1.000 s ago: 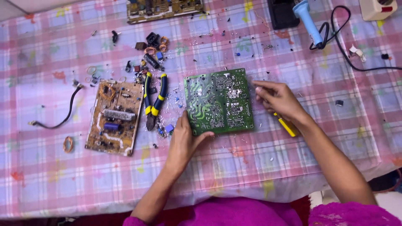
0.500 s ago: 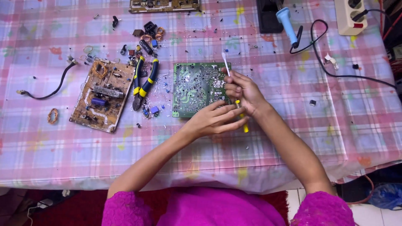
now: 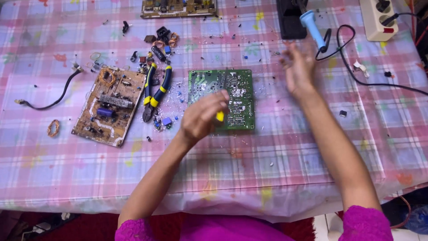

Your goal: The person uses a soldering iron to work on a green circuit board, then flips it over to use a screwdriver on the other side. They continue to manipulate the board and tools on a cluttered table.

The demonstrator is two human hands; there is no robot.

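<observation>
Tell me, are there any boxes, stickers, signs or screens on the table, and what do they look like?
None that I can make out: no package, sign or screen shows.
Printed marks on the green circuit board, under the left hand, are too small to tell.

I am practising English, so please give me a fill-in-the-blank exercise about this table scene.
1. The left hand holds a tool with a ____ handle over the green board.
2. The pliers lie between the green board and the ____ board.
3. The right hand is raised near the ____ soldering iron.

Missing words: yellow; brown; blue
</observation>
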